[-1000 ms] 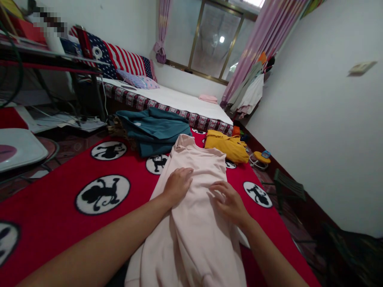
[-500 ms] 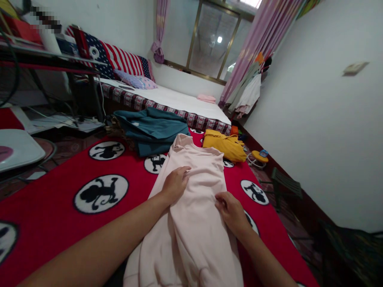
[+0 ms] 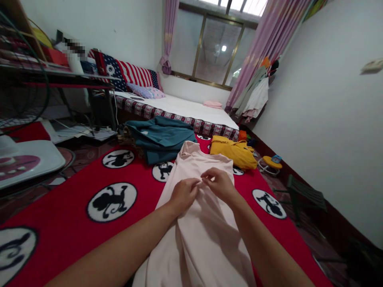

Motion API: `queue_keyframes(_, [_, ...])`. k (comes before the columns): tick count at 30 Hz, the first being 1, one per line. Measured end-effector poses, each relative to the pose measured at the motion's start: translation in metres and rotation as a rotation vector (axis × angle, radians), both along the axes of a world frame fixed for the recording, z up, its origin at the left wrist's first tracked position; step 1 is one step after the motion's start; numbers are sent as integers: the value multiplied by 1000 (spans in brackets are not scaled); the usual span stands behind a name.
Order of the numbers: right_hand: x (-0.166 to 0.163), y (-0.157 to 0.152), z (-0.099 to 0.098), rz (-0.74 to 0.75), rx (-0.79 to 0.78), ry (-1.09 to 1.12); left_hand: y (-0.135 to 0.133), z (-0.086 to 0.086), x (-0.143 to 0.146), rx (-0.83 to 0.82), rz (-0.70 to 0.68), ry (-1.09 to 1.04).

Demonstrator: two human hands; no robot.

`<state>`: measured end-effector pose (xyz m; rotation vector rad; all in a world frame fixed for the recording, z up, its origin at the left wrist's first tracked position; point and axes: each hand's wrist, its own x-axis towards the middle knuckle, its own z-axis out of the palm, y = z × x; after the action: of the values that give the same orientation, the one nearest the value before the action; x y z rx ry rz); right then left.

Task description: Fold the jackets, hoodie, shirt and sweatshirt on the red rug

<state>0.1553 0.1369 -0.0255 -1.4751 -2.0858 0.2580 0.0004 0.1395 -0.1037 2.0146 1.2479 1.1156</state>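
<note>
A pale pink garment (image 3: 206,235) lies lengthwise on a red blanket (image 3: 60,223) printed with black-and-white monkey circles. My left hand (image 3: 183,194) and my right hand (image 3: 218,183) meet over the garment's upper middle. Both pinch a small fold of its fabric between thumb and fingers, fingertips almost touching. The garment's neck end points away from me, its lower end runs under my forearms toward me.
A folded teal garment (image 3: 160,137) and a yellow garment (image 3: 233,152) lie beyond the pink one. Behind them is a bed (image 3: 185,109) with a flag-patterned pillow. A white fan base (image 3: 26,161) sits left, a small green stool (image 3: 305,193) right by the wall.
My hands lay apart on the garment, the left flat; they have come together at its middle and now pinch the fabric. The view has shifted slightly.
</note>
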Motion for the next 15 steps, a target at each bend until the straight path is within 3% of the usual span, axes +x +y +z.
queue_keyframes(3, [-17,54,-12,-31,-9,298,-1,1,1,18,-9,42])
queue_keyframes(6, [-29,102,-16,-102,-54,434,-4,3,2,86,82,143])
queue_keyframes(9, [-41,140,-17,-144,-77,447,-6,3,4,111,182,235])
queue_keyframes(15, [-68,179,-21,-226,-64,360,-4,0,5,105,111,281])
